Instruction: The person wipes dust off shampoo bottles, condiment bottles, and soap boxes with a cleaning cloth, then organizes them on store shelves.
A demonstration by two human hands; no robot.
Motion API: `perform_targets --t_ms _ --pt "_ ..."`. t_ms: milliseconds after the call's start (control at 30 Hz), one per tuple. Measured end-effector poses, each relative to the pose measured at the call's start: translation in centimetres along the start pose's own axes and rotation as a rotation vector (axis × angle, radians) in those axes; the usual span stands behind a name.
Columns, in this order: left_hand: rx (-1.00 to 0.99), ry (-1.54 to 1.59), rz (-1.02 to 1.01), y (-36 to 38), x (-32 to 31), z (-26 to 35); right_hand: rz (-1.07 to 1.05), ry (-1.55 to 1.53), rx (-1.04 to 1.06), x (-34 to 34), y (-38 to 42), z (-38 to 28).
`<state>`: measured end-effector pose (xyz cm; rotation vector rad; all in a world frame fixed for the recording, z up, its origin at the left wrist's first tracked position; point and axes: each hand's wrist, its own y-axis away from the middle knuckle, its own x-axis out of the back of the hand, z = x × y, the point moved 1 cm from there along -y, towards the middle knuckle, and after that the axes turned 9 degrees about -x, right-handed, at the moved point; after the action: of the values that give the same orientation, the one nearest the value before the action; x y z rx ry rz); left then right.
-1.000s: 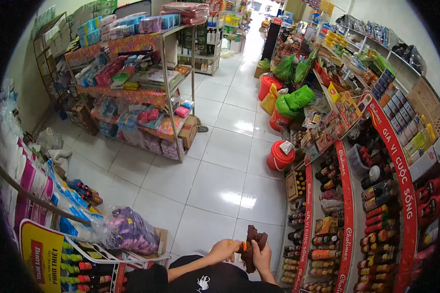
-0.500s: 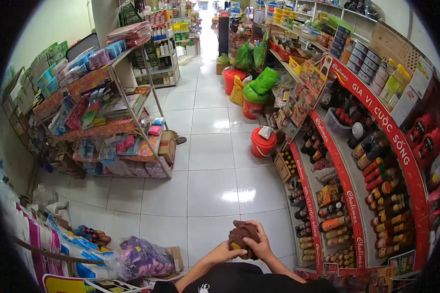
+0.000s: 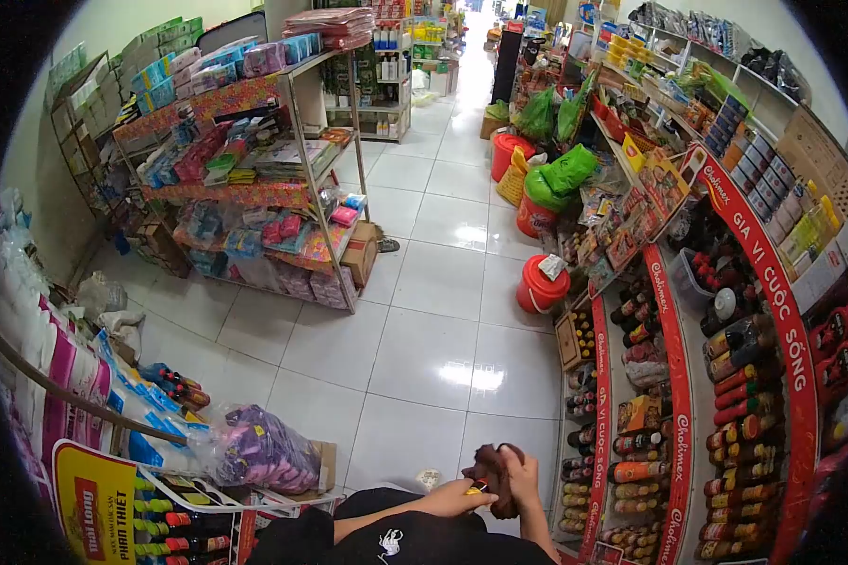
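Observation:
Low in the middle of the view, a crumpled dark brown cloth (image 3: 503, 499) is bunched between my two hands, in front of my black shirt. My right hand (image 3: 519, 468) is closed round the cloth from the right side. From the left, my left hand (image 3: 457, 497) reaches in with its fingers closed at the cloth's edge. A small yellow and red thing (image 3: 479, 487) shows at its fingertips, partly covered; its kind cannot be made out.
Sauce bottles (image 3: 640, 471) fill the red-edged shelves on the right. A red lidded bucket (image 3: 543, 283) stands on the tiled floor (image 3: 415, 358). At left are a metal rack (image 3: 297, 132) of packaged goods, a plastic-wrapped purple bundle (image 3: 264, 447) and a yellow sign (image 3: 94, 504).
The view has swung left, so the shelves and bucket sit further right. My hands have drawn lower and to the right with the cloth, which now hangs down below my right hand.

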<state>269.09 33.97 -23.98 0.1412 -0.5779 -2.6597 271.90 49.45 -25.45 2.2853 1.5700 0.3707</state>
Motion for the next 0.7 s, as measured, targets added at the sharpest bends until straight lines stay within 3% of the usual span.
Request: perform_targets --t_ms 33,167,233,300,367,433,467,500,600,667,700 --pt "0.061 0.036 -0.022 0.0 0.0 0.3 0.055 0.022 0.016 0.3 -0.1 -0.2" --pt "-0.009 0.02 0.198 -0.1 -0.6 0.6 0.145 -0.208 -0.085 0.7 -1.5 -1.0" --pt "-0.111 0.124 0.249 -0.6 -0.7 0.2 0.121 -0.534 -0.355 3.1 -4.8 4.9" --pt "-0.14 0.277 0.272 -1.1 -0.6 0.0 -0.415 -1.072 -0.308 3.0 -4.1 5.2" --pt "-0.086 0.478 0.264 -1.5 -0.5 0.2 -0.064 -0.853 -0.157 0.0 -0.2 0.0" --pt "-0.02 0.436 0.37 -2.1 -0.3 0.7 0.122 -0.651 -0.121 -0.9 1.0 0.8" --pt "-0.004 0.4 0.392 -2.5 0.0 1.3 0.135 -0.453 -0.093 -1.2 1.2 0.8" --pt "0.012 0.364 0.413 -2.9 0.3 1.8 0.109 -0.522 -0.058 -1.6 1.6 0.6" --pt "-0.189 0.341 0.503 -4.0 0.7 3.8 0.049 -0.323 0.113 -0.7 1.9 0.1" --pt "-0.163 0.171 0.457 -3.9 0.4 4.4 0.004 -0.23 0.333 -0.2 2.3 -2.2" --pt "-0.15 0.088 0.435 -3.7 0.2 4.8 -0.036 -0.27 0.316 0.8 1.6 -1.3"
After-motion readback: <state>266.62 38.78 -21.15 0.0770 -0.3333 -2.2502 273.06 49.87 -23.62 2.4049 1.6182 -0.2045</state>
